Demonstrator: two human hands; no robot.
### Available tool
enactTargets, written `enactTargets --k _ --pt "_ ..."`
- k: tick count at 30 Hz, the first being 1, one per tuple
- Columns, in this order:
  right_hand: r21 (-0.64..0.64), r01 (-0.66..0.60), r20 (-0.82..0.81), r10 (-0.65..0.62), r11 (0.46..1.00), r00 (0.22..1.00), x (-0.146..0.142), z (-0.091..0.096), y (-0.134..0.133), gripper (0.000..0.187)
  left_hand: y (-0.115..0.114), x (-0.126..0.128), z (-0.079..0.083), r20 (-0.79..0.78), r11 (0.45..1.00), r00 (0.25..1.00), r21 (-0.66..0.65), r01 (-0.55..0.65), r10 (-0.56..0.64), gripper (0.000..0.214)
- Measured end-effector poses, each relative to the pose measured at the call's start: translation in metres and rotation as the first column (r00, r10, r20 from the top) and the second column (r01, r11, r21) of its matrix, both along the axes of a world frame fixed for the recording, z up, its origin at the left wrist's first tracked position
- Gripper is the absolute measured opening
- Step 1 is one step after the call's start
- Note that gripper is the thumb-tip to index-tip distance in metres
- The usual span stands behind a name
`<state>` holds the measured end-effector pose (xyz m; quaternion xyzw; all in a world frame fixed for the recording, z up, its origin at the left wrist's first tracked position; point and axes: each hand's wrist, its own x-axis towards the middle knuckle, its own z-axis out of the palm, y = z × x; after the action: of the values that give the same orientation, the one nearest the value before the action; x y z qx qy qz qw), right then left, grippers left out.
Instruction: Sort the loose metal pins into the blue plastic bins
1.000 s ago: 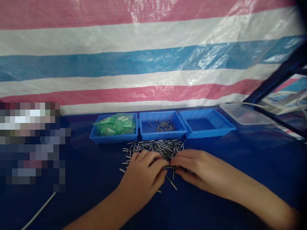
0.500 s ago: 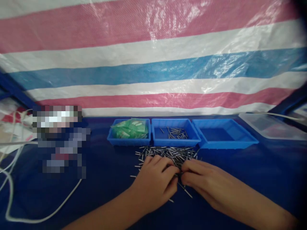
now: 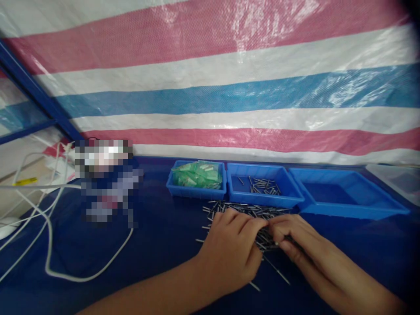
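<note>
A loose pile of thin metal pins [image 3: 262,211], like blind rivets, lies on the blue table in front of the bins. My left hand [image 3: 231,245] rests over the pile's left part with its fingers curled down. What its fingertips hold, if anything, is hidden. Just to its right, my right hand [image 3: 300,238] pinches thumb against fingers, and a small pale pin end shows at the tips. The index fingers of both hands nearly meet above the pile. One longer pin [image 3: 277,269] sticks out from the pile toward me.
Behind the pile stand three blue bins in a row: the left bin [image 3: 197,193] with green packets [image 3: 197,174], the middle bin [image 3: 265,199] with some pins, and the right bin [image 3: 354,210]. A clear plastic lid [image 3: 393,179] lies far right. White cables [image 3: 49,245] loop at left.
The view has turned left, so everything sits farther right in the picture. My right hand's thumb has lowered away from its index finger, and a pale pin end now shows there.
</note>
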<state>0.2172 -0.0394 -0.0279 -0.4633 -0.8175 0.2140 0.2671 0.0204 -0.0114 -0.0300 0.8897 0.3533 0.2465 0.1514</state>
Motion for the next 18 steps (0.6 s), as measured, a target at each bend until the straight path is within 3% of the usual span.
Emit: enactTargets --k 8,15,18 --pt "0.050 0.056 -0.083 -0.051 0.997 0.995 -0.001 -0.008 -0.004 0.012 0.000 0.003 -0.002 0.086 0.996 0.996 -0.083 0.010 -0.002 0.020" --pt "-0.047 0.184 -0.166 -0.189 0.982 0.968 -0.001 -0.011 -0.007 0.016 0.000 0.004 -0.003 0.290 0.998 0.957 -0.067 0.004 0.015 0.012" --pt "-0.077 0.174 -0.159 -0.184 0.982 0.970 -0.003 -0.005 -0.006 0.021 0.000 0.004 -0.002 0.336 0.997 0.941 -0.076 -0.008 0.033 0.009"
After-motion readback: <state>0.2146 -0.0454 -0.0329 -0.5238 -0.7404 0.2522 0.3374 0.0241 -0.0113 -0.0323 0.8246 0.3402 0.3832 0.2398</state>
